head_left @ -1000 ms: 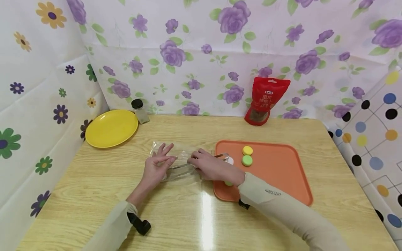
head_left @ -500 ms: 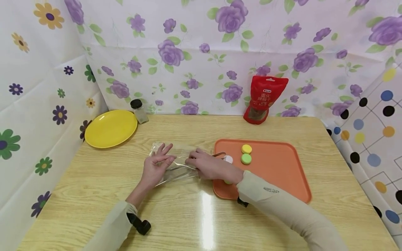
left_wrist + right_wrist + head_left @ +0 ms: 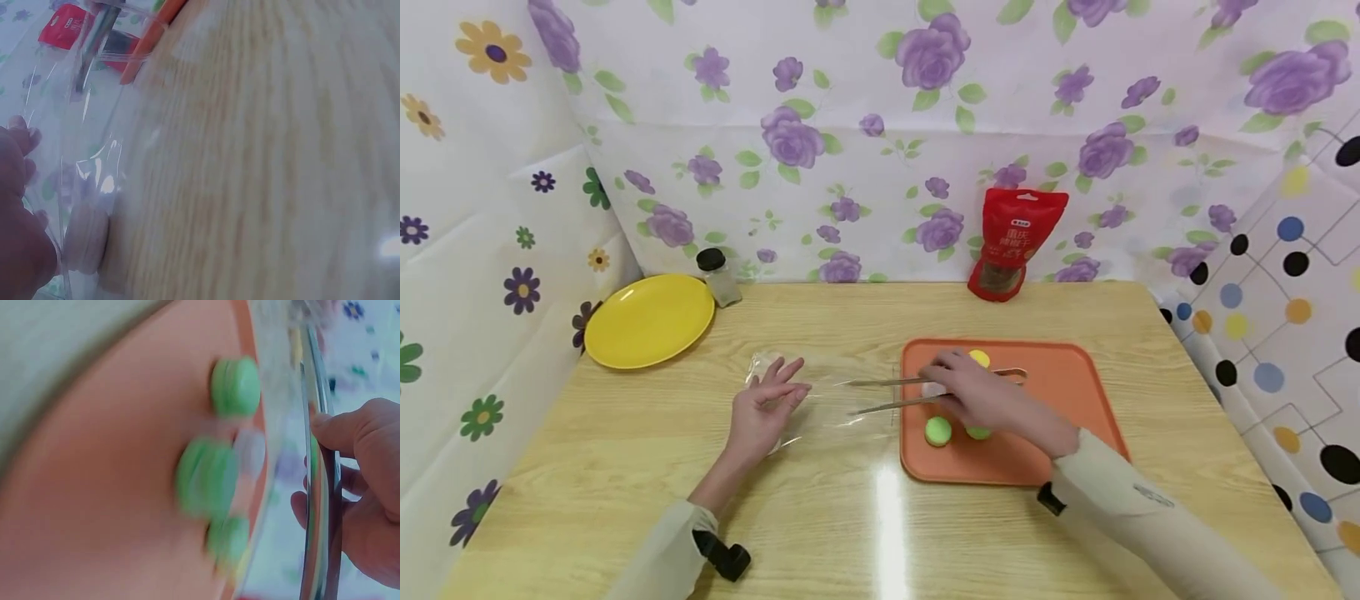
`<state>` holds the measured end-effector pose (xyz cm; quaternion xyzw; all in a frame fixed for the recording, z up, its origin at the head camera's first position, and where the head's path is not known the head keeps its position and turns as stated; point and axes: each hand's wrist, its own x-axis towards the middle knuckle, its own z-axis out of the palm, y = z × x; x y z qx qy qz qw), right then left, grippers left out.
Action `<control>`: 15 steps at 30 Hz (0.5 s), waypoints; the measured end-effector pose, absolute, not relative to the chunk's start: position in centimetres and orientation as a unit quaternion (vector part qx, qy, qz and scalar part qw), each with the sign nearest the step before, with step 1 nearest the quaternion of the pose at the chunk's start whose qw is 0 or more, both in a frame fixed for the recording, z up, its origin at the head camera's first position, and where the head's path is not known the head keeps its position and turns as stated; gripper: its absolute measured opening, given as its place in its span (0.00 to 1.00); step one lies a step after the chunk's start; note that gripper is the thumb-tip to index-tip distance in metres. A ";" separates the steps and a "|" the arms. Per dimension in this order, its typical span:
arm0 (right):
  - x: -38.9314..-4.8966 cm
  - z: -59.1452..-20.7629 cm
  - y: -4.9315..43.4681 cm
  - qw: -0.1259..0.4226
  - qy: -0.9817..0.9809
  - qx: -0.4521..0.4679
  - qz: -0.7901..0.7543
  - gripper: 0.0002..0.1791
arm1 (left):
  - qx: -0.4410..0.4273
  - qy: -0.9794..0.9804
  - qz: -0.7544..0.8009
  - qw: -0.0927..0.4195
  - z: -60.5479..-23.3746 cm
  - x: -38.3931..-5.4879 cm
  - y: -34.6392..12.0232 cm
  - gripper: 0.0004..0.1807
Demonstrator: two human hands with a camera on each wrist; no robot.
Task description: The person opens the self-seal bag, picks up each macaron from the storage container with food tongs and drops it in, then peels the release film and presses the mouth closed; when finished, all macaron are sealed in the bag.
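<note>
My left hand (image 3: 762, 417) pinches the left part of a clear plastic bag (image 3: 827, 421) lying on the table. In the left wrist view a pale macaron (image 3: 86, 240) shows through the plastic beside that hand. My right hand (image 3: 976, 392) grips metal tongs (image 3: 887, 382) above the tray, their arms spread and nothing between the tips. Those tips overlap the bag's right end. On the orange tray (image 3: 1071, 392) sit a yellow macaron (image 3: 979, 357), a partly covered white macaron (image 3: 932, 390) and green macarons (image 3: 206, 478), blurred in the right wrist view.
At the back left are a yellow plate (image 3: 651, 321) and a black-lidded jar (image 3: 721, 279). A red pouch (image 3: 1011, 242) stands at the back against the flowered cloth (image 3: 850, 83). Patterned cloth also hangs on both sides of the wooden table (image 3: 820, 533).
My right hand has moved right with the tongs, from the bag to above the tray. The tongs' arms have come into view, spread apart. My left hand keeps its pinch. The view has shifted slightly.
</note>
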<state>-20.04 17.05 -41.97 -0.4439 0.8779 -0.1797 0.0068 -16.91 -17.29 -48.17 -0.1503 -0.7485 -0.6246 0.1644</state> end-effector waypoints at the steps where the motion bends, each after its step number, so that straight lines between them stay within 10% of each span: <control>1: -19.8 -42.1 18.3 0.001 0.883 -0.431 -0.184 0.20 | -0.147 -0.750 -0.623 0.167 -48.2 -16.8 -17.3 0.02; 15: -17.5 -43.0 32.4 -0.082 0.930 -0.309 -0.179 0.25 | -0.145 -0.757 -0.615 0.167 -46.3 -15.5 -16.3 0.03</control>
